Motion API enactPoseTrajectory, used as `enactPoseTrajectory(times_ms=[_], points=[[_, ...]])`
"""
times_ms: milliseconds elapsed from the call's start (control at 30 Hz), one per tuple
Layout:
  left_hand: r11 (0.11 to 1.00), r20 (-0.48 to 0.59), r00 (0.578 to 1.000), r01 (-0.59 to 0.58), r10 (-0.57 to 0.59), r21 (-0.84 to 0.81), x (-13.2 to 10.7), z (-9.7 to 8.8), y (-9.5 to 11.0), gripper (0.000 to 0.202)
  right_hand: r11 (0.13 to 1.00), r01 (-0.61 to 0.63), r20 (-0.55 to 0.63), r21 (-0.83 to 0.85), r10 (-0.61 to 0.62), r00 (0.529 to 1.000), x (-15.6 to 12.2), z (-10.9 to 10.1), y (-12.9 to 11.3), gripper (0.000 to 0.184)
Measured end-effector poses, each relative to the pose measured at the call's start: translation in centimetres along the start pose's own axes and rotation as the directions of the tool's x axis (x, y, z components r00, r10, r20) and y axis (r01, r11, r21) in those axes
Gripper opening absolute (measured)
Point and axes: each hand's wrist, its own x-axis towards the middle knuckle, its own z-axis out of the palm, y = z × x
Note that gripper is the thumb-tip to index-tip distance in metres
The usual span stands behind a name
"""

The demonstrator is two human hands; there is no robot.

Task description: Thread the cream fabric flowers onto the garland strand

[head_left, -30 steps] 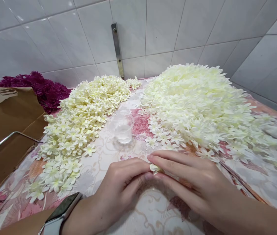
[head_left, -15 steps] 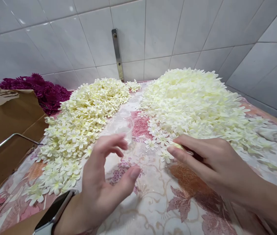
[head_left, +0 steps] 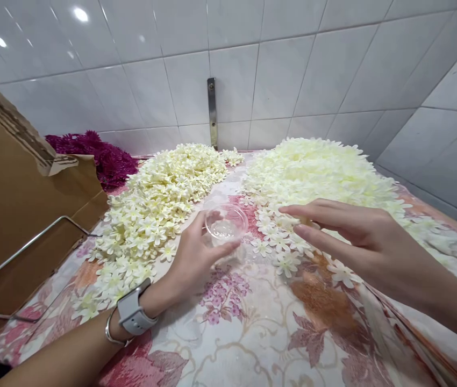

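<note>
My left hand [head_left: 196,252], with a watch and a bangle at its wrist, is curled round the side of a small clear plastic cup [head_left: 228,235]. The cup holds something clear and shiny and stands on the cloth. My right hand [head_left: 341,231] hovers at the near edge of the right heap of white flowers [head_left: 313,172], thumb and fingers parted. A pale patch between those fingers is too blurred to name. Below this hand a loose white flower [head_left: 343,273] lies on the cloth. Left of the cup rises a heap of cream-white flowers [head_left: 151,215].
A patterned tablecloth [head_left: 261,344] covers the table. At the left stand a cardboard box [head_left: 30,209] and a bent metal rod [head_left: 22,255]. Purple flowers [head_left: 111,161] lie behind the box. White tiled walls close off the back and right; a metal strip [head_left: 212,113] is fixed there.
My left hand has reached forward and taken hold of the clear cup. My right hand's pinch on a small pale flower has loosened, its fingers now apart. The view has shifted.
</note>
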Motion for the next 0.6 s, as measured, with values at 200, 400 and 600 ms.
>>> enactPoseTrajectory(times_ms=[200,400,600], points=[[0.981,0.145,0.973,-0.188,0.180,0.049,-2.1,0.4,0.9,0.050,0.962,0.245,0.098,-0.122,-0.234,0.967,1.8,0.3,-3.3,0.010],[0.969,0.186,0.951,-0.247,0.248,-0.029,-2.9,0.6,1.1,0.046,0.912,0.379,0.310,-0.156,-0.319,0.895,1.3,2.4,-3.6,0.020],[0.968,0.186,0.950,-0.249,0.251,-0.039,-3.0,0.4,1.2,0.043,0.937,0.341,0.460,-0.070,-0.273,0.845,1.3,3.6,-3.6,0.023]])
